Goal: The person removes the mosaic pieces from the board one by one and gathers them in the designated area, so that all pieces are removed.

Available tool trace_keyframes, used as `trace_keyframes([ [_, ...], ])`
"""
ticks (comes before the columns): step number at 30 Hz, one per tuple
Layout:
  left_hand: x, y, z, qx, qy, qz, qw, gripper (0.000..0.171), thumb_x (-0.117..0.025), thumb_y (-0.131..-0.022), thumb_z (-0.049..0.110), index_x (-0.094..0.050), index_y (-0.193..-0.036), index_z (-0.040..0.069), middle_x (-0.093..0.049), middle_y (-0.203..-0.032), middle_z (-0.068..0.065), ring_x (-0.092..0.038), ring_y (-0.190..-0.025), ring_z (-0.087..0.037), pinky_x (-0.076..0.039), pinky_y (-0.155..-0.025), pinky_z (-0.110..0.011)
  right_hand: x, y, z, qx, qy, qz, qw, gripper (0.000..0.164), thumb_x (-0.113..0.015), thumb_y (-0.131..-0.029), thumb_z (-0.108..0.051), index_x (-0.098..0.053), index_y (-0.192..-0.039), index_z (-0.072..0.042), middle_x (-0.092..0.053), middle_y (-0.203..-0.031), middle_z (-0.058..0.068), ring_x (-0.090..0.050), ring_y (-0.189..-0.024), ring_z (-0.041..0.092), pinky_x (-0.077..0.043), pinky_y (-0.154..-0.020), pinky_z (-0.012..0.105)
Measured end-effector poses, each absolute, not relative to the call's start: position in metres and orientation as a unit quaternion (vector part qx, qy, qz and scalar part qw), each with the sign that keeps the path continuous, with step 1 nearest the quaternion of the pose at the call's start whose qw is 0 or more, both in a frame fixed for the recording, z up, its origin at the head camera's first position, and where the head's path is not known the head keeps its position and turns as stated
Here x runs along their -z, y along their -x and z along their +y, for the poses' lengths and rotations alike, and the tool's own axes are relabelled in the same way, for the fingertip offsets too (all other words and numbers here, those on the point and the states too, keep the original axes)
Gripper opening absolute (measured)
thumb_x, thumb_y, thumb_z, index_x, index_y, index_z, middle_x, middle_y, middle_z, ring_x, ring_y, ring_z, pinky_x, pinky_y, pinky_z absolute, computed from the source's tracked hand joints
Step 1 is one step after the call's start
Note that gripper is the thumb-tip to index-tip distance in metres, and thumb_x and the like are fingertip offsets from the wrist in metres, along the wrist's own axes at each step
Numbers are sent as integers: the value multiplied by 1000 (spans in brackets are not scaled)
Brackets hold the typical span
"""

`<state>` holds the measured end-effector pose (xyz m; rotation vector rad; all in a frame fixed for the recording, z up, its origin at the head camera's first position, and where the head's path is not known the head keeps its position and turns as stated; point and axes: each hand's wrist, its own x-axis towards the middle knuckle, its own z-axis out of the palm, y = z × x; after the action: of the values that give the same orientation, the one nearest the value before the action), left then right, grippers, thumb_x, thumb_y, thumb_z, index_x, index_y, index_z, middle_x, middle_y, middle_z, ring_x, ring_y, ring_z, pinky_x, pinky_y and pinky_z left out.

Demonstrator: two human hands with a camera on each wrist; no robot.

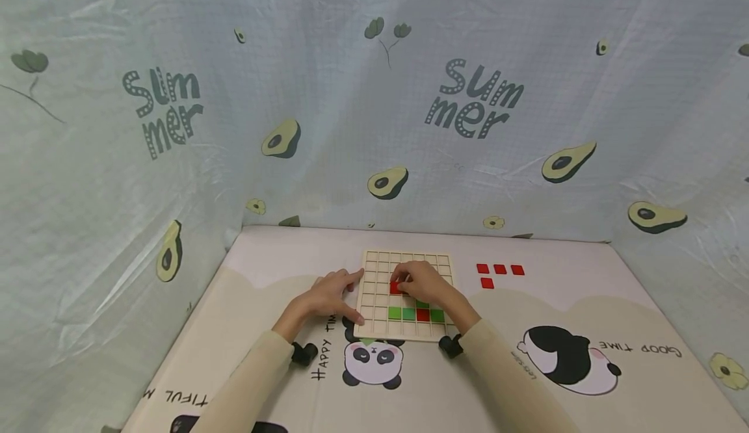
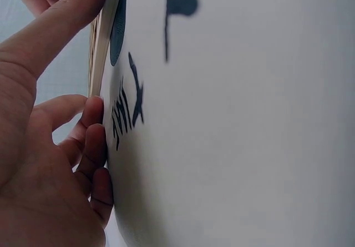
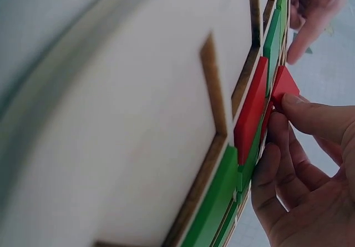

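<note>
A square wooden grid board [image 1: 368,300] lies on the table. My right hand [image 1: 426,281] is over its middle, pinching a red square tile [image 3: 284,85] between thumb and fingers, tilted close to the grid. My left hand [image 1: 328,295] touches the board's left edge, thumb near the lower corner and index finger further up, spread apart. Toward the board's near side runs a row of green tiles [image 1: 394,313] with a red tile [image 1: 423,314] among them. Another green tile [image 1: 422,304] shows just behind that row, partly covered by my right hand.
Several loose red tiles [image 1: 500,269] lie on the table right of the board. The tablecloth [image 1: 456,381] carries printed pandas and lettering. A hanging sheet [image 1: 328,95] with avocado prints encloses the table's back and sides.
</note>
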<state>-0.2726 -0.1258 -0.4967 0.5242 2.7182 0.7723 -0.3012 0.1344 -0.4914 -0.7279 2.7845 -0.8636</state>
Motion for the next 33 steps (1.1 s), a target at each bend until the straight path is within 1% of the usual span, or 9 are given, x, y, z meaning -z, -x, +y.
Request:
trace_keyframes([
  [7, 496, 274, -124, -262, -182, 938, 135, 114, -95, -67, 48, -38, -161, 15, -47, -102, 3, -39, -93, -15, -27, -79, -33, 496, 303, 136, 291, 243, 923, 62, 12, -70, -96, -9, -76, -103, -16, -70, -93, -3, -58, -82, 12, -50, -80, 33],
  [14, 496, 272, -124, -255, -181, 940, 137, 114, -95, -67, 48, -38, -161, 16, -48, -102, 3, -40, -93, -15, -27, -78, -32, 496, 303, 137, 314, 243, 915, 72, 12, -69, -96, -8, -76, -103, -15, -69, -93, -1, -58, -82, 13, -50, -81, 33],
  [25, 495, 272, -126, -261, -171, 940, 138, 114, -95, -67, 47, -39, -161, 16, -48, -103, 3, -40, -94, -16, -28, -79, -33, 493, 303, 134, 314, 244, 915, 69, 11, -70, -95, -8, -77, -102, -14, -68, -92, -1, -57, -81, 14, -49, -80, 33],
  [33, 496, 272, -126, -259, -178, 939, 139, 114, -95, -68, 48, -38, -161, 16, -48, -103, 3, -40, -94, -15, -28, -79, -32, 494, 302, 134, 326, 232, 913, 76, 13, -69, -96, -8, -77, -103, -16, -68, -93, -2, -57, -83, 14, -49, -81, 32],
])
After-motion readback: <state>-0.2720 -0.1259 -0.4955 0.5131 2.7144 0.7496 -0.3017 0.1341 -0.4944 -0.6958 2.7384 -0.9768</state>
